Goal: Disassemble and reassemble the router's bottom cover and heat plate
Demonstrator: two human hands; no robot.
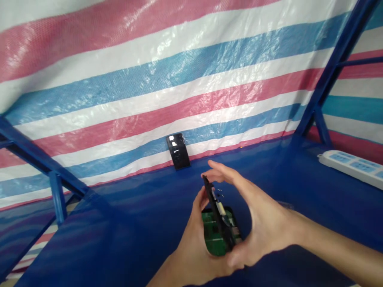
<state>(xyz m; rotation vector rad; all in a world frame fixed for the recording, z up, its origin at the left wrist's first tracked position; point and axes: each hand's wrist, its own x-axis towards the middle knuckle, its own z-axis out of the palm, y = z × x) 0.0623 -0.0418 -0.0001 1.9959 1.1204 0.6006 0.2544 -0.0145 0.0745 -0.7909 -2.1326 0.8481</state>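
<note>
Readable text: none anywhere;
circuit board: tiny markings, too small to read;
power strip: blue panels, nothing legible;
black phone: glare on the glass, nothing legible;

Left hand: low in view, palm cupped, fingers curled upward.
Right hand: arched, entering from the right, its fingers reaching over the top, thumb low.
Left forearm: bare, rising from the bottom edge.
Right forearm: bare, stretching to the lower right.
Pose: both hands close, facing each other.
</note>
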